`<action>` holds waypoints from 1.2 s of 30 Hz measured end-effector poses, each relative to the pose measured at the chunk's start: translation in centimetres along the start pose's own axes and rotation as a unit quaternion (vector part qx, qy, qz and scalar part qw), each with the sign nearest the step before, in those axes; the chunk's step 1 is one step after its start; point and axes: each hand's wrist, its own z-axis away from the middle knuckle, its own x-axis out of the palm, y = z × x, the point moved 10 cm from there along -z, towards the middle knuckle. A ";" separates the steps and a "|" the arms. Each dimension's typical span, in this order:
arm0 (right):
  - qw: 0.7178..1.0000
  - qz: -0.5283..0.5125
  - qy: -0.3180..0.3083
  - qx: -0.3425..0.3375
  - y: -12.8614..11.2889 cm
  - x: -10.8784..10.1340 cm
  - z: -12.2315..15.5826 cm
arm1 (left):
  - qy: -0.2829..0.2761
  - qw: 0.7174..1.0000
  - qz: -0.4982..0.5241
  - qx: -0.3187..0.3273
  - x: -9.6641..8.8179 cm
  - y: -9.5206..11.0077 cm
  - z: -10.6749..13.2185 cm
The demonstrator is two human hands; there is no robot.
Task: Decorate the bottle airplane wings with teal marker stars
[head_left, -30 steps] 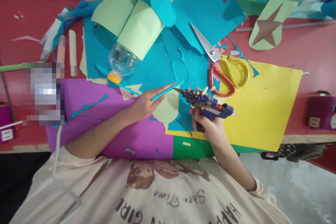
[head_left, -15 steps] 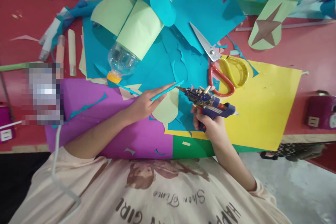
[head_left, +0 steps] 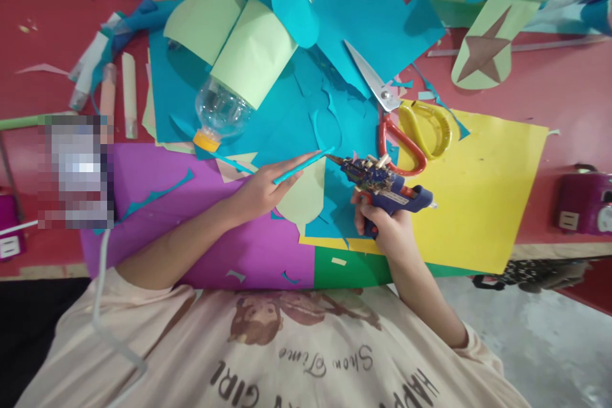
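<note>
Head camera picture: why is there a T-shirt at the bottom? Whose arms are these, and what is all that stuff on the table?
The camera sits on a person's head and looks down, so you see their own shirt and both arms. There is no machine here, just bare hands. The left hand holds a thin teal paper strip. The right hand grips a blue glue gun, its nozzle pointing at the strip's tip. On the red table lie many coloured papers, among them a big yellow sheet, scissors with red and yellow handles, and a clear bottle wrapped in pale green paper.
</note>
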 end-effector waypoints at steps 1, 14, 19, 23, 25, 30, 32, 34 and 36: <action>1.000 -0.001 -0.001 -0.001 0.0 0.0 0.0 | -0.001 1.000 -0.001 -0.004 0.0 0.0 0.0; 1.000 -0.018 0.007 -0.004 0.2 -0.6 0.0 | 0.008 1.000 0.000 0.002 -0.2 -0.1 0.0; 1.000 -0.023 0.010 -0.004 0.0 -0.8 0.0 | 0.006 1.000 -0.014 -0.012 -0.1 -0.4 0.1; 1.000 -0.020 0.016 -0.006 -0.1 -0.8 -0.1 | 0.004 1.000 -0.013 -0.005 0.0 -0.2 0.0; 1.000 -0.018 0.016 -0.008 -0.1 -0.8 -0.1 | 0.003 1.000 -0.013 -0.005 0.0 -0.2 0.0; 1.000 -0.014 0.013 -0.010 0.0 -0.8 -0.1 | 0.003 1.000 -0.019 -0.021 -0.1 -0.6 0.1; 1.000 -0.011 0.011 -0.007 0.1 -0.8 -0.1 | 0.005 1.000 -0.014 -0.016 -0.1 -0.5 0.1; 1.000 -0.009 0.011 -0.003 0.2 -0.9 -0.1 | 0.005 1.000 -0.009 -0.010 -0.1 -0.5 0.1; 1.000 -0.005 0.013 -0.001 0.2 -0.9 0.0 | 0.004 1.000 -0.006 -0.011 -0.1 -0.5 0.1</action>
